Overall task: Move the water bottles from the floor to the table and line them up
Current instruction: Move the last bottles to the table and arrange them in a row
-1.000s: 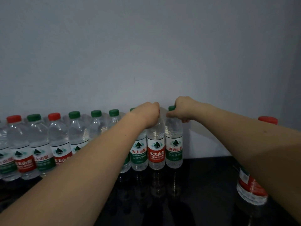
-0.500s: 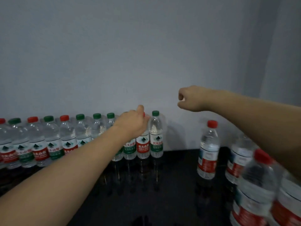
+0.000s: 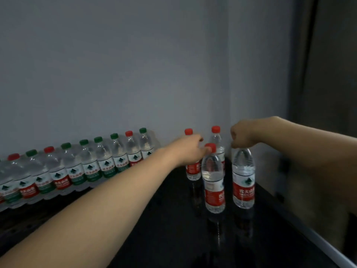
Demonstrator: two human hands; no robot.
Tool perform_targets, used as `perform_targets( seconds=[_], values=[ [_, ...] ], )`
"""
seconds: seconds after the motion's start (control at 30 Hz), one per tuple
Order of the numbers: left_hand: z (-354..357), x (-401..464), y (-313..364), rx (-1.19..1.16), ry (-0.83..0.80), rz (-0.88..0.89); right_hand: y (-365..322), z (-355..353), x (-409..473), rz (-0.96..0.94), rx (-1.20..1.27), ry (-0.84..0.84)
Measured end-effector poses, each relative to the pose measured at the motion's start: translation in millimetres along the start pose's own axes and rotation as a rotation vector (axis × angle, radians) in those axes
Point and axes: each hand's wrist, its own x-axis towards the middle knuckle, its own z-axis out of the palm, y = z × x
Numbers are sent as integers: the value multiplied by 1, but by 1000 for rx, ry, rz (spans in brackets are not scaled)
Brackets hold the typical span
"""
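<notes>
Left hand [image 3: 190, 149] stretched far forward over the black table [image 3: 164, 229], fingers curled, fingertips at the red cap of the nearest bottle [image 3: 213, 178]; whether truly pinching that cap or only touching it, cannot tell. Just behind the left hand, partly covered by it, another red-capped bottle [image 3: 192, 171] upright on the table. Beyond and to the right of the left hand's fingertips, a third red-capped bottle [image 3: 216, 137], close to the wall [image 3: 135, 64], its lower part hidden by the nearest bottle. Right hand [image 3: 243, 135] curled into a closed grip over the top of a fourth bottle [image 3: 243, 177], cap hidden under the fingers, bottle upright with its base on the table directly below the hand. Nearest bottle and fourth bottle side by side between and below the two hands, near each other but apart. Far to the left of the left forearm, a long row of bottles [image 3: 77, 171] lined up tight against the wall, green and red caps mixed, labels facing outward, the row's right end just behind the left wrist. To the right of the right arm, the table's pale edge [image 3: 316, 242] and a dim corner beyond.
</notes>
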Motion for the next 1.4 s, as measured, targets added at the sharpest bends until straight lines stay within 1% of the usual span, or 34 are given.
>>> perform_targets(
  seconds=[0.1,0.17,0.27,0.4,0.53,0.6,0.7,0.87,1.0,1.1,1.17,1.27,1.4],
  values=[
    [24,8,20,41,6,3,9,13,-4,5,13,-52],
    [30,15,26,66,56,8,15,20,0,17,35,-76],
    [31,25,25,112,118,21,20,25,8,19,76,-58],
    [29,32,19,112,72,-19,24,26,12,-79,112,-8],
    [18,26,11,131,6,-20,15,20,12,-190,57,-18],
    [6,18,6,125,9,-23,9,10,12,-221,43,-14],
    [-26,6,-6,162,76,-7,-1,-16,10,-261,96,13],
    [-100,-10,-39,257,220,-10,-25,-77,12,-357,166,122],
    [-149,-8,-69,317,348,15,-48,-134,26,-413,230,276],
    [-172,1,-92,335,425,43,-62,-168,45,-426,259,395],
    [-177,10,-103,335,466,70,-68,-179,59,-416,250,458],
    [-173,35,-123,326,485,87,-82,-182,94,-395,201,499],
    [-146,78,-149,308,442,95,-100,-156,152,-373,99,461]
  ],
)
